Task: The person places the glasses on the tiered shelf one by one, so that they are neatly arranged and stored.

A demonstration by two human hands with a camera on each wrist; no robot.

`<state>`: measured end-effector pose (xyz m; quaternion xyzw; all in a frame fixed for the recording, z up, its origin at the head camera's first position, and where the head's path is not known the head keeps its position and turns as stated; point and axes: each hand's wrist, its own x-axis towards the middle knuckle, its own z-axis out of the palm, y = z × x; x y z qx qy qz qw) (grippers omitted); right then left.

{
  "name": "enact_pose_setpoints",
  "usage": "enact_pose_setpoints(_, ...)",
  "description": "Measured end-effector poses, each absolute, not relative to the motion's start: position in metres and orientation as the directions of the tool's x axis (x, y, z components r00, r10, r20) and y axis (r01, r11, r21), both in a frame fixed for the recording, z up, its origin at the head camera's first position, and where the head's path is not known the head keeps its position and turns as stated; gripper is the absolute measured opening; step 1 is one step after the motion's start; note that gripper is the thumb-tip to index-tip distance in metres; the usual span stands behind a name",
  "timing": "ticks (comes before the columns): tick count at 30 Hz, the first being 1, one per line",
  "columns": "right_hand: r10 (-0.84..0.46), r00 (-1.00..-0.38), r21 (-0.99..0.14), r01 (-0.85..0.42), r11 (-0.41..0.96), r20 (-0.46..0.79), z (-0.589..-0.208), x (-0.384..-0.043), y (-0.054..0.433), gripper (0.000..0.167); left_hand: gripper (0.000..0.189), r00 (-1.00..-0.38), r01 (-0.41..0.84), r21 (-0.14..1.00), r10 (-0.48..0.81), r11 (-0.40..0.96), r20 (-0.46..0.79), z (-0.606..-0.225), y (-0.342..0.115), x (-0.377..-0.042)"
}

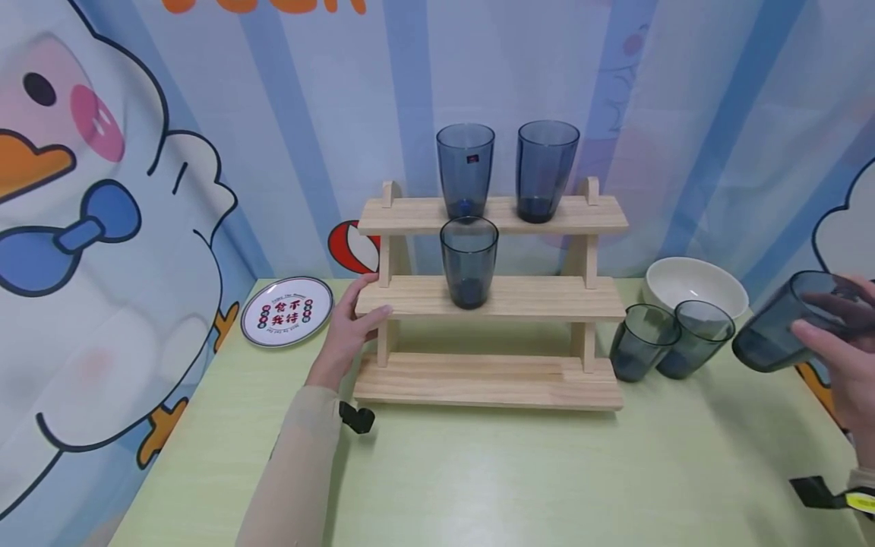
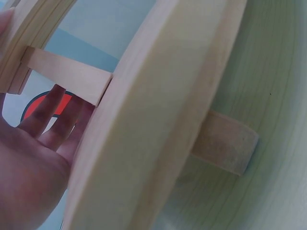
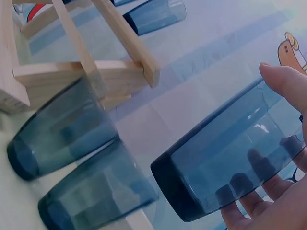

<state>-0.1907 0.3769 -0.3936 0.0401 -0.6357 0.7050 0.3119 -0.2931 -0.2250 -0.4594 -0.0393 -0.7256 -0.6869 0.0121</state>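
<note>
My left hand (image 1: 342,338) grips the left end of the middle board of a three-tier wooden rack (image 1: 540,296). In the left wrist view its fingers (image 2: 57,120) reach behind a wooden upright. At the far right my right hand (image 1: 844,365) holds a blue-tinted glass tumbler (image 1: 772,334), tilted and raised over the table; the fingers (image 3: 261,189) wrap its side. Two more tumblers stand on the top board, a left one (image 1: 465,167) and a right one (image 1: 547,171). Another tumbler (image 1: 469,262) stands on the middle board, left of centre. The bottom board holds nothing.
Beside the rack's right end two tumblers, one (image 1: 639,346) near it and one (image 1: 693,342) farther right, stand close together on the green table (image 1: 506,479). Behind them is a white bowl (image 1: 697,277). A printed plate (image 1: 287,311) lies to the left. A patterned curtain (image 1: 328,114) hangs behind.
</note>
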Motion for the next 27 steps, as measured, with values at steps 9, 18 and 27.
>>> enact_pose_setpoints(9, 0.282, -0.829, -0.869, -0.493, 0.041, 0.483, -0.376, -0.192, 0.347, 0.067, 0.061, -0.996, 0.075, 0.996, 0.048, 0.051, 0.072, -0.461, -0.226, -0.294)
enact_pose_setpoints(18, 0.189, -0.848, -0.865, -0.502, 0.019, 0.496, -0.361, -0.201, 0.318, 0.069, 0.061, -0.996, 0.075, 0.996, 0.052, 0.043, 0.073, -0.460, -0.225, -0.293)
enact_pose_setpoints(27, 0.043, -0.882, -0.877, -0.472, -0.087, 0.470, -0.351, -0.217, 0.281, 0.070, 0.061, -0.995, 0.088, 0.995, 0.055, 0.047, 0.085, -0.459, -0.225, -0.292)
